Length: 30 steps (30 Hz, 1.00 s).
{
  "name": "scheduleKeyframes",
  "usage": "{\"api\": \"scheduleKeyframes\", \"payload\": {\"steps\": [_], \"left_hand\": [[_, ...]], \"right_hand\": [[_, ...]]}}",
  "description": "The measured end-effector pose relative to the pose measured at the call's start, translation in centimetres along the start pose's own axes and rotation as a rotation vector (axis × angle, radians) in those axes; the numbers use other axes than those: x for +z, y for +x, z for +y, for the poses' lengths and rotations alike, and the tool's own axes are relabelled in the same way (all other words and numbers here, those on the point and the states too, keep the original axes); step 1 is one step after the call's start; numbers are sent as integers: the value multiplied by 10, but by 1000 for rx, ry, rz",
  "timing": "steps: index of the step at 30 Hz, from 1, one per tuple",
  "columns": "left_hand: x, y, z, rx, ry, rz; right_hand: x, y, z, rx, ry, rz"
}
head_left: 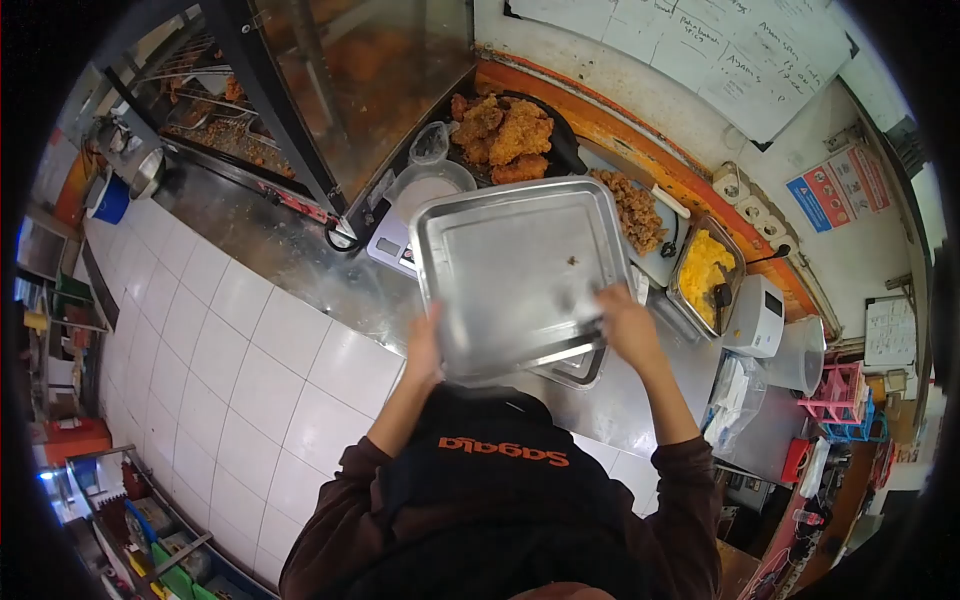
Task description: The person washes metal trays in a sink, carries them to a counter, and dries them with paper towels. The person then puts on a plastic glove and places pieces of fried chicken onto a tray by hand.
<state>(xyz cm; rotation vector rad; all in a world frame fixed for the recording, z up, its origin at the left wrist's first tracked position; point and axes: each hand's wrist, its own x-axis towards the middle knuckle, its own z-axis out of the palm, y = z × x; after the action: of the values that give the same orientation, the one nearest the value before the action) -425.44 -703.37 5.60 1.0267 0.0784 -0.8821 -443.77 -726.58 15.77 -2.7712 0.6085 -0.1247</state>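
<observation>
A shallow rectangular metal tray [520, 270] is held up in front of my body, over the counter's near edge. My left hand [424, 345] grips its left side near the lower corner, and my right hand [627, 322] grips its right side; both sets of fingers are partly hidden by the rim. A small dark speck lies on the tray's surface. Under its lower right corner another metal tray [582, 370] shows in part on the counter. Behind the raised tray sits a white scale [392, 243] with a clear plastic tub [430, 187] on it.
Fried chicken [505, 132] is piled on a black pan at the back, beside chopped pieces [632, 212] and a knife [670, 201] on a board. A metal container of yellow food [706, 270] and a white device [757, 315] stand right. A glass display cabinet [360, 90] rises at the back left.
</observation>
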Motion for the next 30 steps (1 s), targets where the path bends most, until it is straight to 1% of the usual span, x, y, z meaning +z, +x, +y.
{"api": "scheduleKeyframes", "payload": {"steps": [1, 3, 4, 5, 6, 7, 8, 9, 11, 13, 14, 15, 16, 17, 19, 20, 21, 22, 23, 24, 25, 26, 27, 28, 29, 30], "left_hand": [[-10, 4, -9, 2, -5, -1], [-27, 16, -38, 45, 180, 37], [-6, 3, -28, 61, 117, 75], [7, -3, -23, 98, 144, 23], [16, -6, -23, 141, 169, -35], [5, 5, -37, 109, 212, -104], [27, -8, -25, 242, 207, -78], [28, -11, -18, 111, 176, -80], [37, -19, -10, 233, 153, -69], [29, -21, 0, 194, 199, -64], [25, -22, 4, 164, 222, -60], [21, -25, 6, 168, 237, -53], [20, -27, 7, 163, 133, -30], [17, -29, 7, 161, 34, -1], [8, -31, -1, 107, 13, 55], [4, -31, -4, 48, -18, 77], [11, -35, -1, 78, 0, 93], [9, -31, -7, 64, -34, 98], [6, -25, -10, 64, -83, 108], [6, -24, -10, 77, -10, 113], [7, -23, -8, 92, 59, 119], [17, -29, 4, 78, 21, 88], [11, -23, -4, 134, 72, 112], [-15, -5, -24, 151, 90, 56], [-15, -8, -19, 196, 155, 44], [-3, -21, -5, 225, 89, 56]], "right_hand": [[6, 2, -2, -3, -5, 0], [20, 12, -17, 329, -50, 417], [41, 13, -26, 219, -3, 473], [56, 18, -52, 339, 152, 259], [91, 18, -73, 104, 83, 518], [114, 16, -97, 6, 122, 382], [85, 16, -142, -9, 218, 227], [80, 13, -156, 32, 297, 291], [77, 16, -134, -79, 331, 295], [86, 31, -86, -101, 35, 393], [59, 34, -74, 42, 123, 447], [36, 37, -56, 143, 146, 501], [46, 39, -19, 189, 73, 614], [36, 33, -7, 324, 158, 570], [42, 25, -11, 318, 95, 583], [52, 22, -24, 319, 130, 568], [58, 17, -37, 353, 153, 575], [57, 16, -49, 364, 165, 585], [61, 12, -77, 270, 189, 534], [73, 9, -99, 230, 256, 395], [80, 7, -122, 143, 313, 342], [91, 6, -134, 33, 360, 320], [89, 6, -143, -42, 443, 307], [83, 12, -145, -100, 602, 321], [74, 19, -139, -155, 720, 326], [75, 29, -122, -178, 649, 401]]}}
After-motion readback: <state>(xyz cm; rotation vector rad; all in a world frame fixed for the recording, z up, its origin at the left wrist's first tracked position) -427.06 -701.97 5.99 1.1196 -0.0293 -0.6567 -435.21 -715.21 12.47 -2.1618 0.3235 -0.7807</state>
